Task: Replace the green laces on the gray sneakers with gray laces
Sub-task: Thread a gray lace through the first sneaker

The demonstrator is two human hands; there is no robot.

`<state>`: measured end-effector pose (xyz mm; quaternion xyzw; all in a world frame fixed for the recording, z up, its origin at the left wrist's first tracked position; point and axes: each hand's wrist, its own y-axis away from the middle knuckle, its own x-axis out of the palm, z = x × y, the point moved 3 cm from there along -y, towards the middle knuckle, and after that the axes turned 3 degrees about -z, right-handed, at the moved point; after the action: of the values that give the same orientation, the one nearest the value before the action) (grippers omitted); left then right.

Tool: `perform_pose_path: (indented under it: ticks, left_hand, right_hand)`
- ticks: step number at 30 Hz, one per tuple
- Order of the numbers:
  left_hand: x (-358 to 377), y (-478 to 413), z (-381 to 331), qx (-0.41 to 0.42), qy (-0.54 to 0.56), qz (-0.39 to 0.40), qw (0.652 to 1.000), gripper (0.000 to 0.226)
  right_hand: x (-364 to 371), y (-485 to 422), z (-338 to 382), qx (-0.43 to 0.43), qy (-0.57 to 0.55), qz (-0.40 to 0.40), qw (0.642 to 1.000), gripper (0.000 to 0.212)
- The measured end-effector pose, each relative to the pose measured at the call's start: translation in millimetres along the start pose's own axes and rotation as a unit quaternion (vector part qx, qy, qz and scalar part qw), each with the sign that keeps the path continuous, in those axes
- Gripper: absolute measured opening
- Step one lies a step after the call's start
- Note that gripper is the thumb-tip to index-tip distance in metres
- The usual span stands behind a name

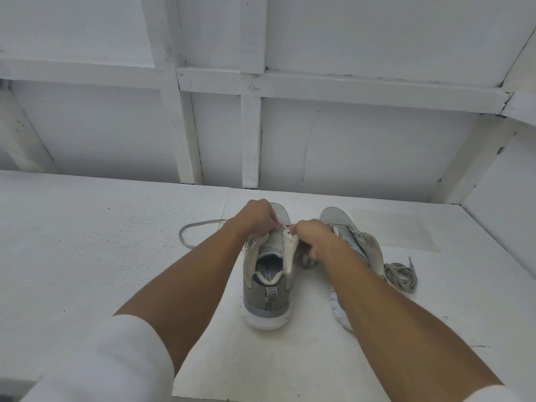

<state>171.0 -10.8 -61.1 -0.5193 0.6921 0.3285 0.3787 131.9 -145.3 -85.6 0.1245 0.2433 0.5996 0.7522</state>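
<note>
Two gray sneakers stand on the white table, heels toward me. Over the left sneaker both hands work at the eyelet flaps near the toe. My left hand pinches the left flap or a lace end there. My right hand grips the right eyelet flap, fingers curled. A gray lace loops out on the table to the left from under my left hand. The right sneaker lies partly behind my right forearm. A bundled gray lace sits just right of it. No green lace shows.
The white table runs wide on the left. White framed wall panels rise behind the shoes, and a slanted white wall closes the right side. White sleeves cover my upper forearms.
</note>
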Motion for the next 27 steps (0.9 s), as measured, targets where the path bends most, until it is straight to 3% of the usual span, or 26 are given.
perform_pose_path:
  ticks: [13, 17, 23, 27]
  left_hand:
    - [1.1, 1.1, -2.7, -0.002, 0.030, -0.010, 0.999, 0.016]
    - [1.8, 0.8, -2.4, -0.006, 0.043, -0.021, 0.999, 0.006]
    - [4.8, 1.0, -4.3, -0.006, 0.056, -0.033, 0.998, 0.017]
    - [0.1, 4.6, 0.6, -0.013, 0.056, -0.054, 0.997, 0.018]
  right_hand:
    - [1.1, -3.1, 0.4, -0.025, 0.033, 0.009, 0.999, 0.036]
    - [0.6, 2.3, 2.2, -0.004, 0.046, 0.013, 0.999, 0.017]
    - [1.2, 8.1, 13.9, -0.006, 0.020, 0.033, 0.999, 0.022]
    - [4.4, -1.9, 16.2, -0.029, 0.075, 0.018, 0.997, 0.010]
